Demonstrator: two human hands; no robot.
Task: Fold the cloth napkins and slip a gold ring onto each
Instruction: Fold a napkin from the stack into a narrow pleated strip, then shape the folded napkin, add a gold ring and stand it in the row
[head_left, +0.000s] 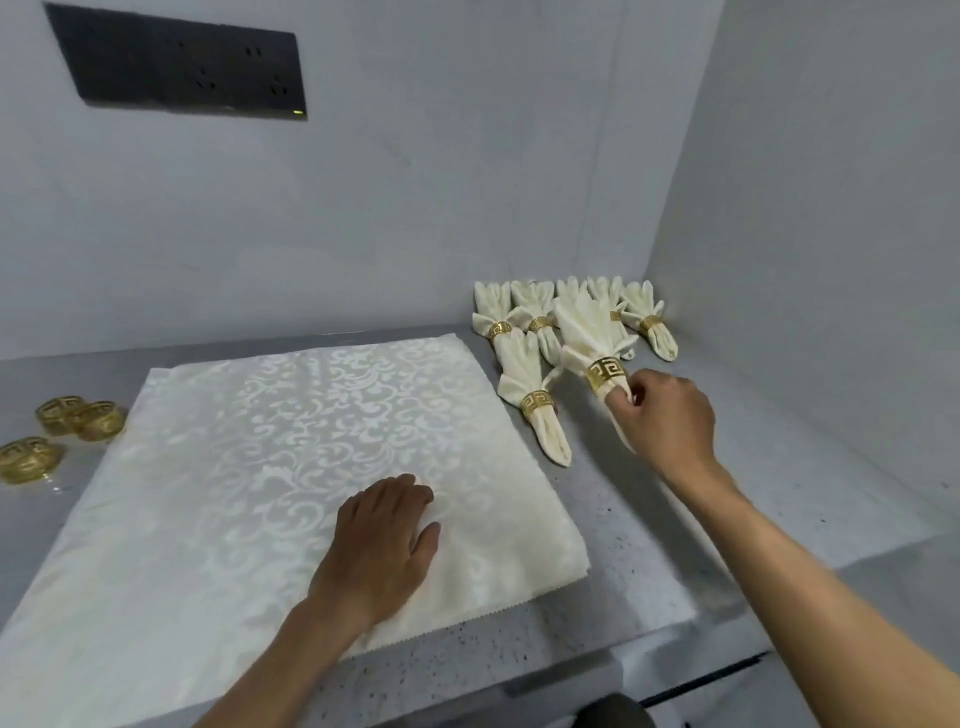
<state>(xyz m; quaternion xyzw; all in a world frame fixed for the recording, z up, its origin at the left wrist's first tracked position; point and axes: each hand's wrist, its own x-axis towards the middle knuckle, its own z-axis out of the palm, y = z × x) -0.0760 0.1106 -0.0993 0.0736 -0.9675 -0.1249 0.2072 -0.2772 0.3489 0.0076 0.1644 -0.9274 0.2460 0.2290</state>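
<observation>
The left hand (382, 540) is laid flat, fingers straight, on the flat cream damask cloth napkin (291, 478); right of it, a gold-ringed folded napkin (592, 343) is pinched at its near tail by the right hand (667, 415), its long axis running away.

You face a grey speckled countertop (649, 571) set into a pale corner. On the far wall (415, 182), upper left, hangs a dark socket panel (176, 67).
</observation>
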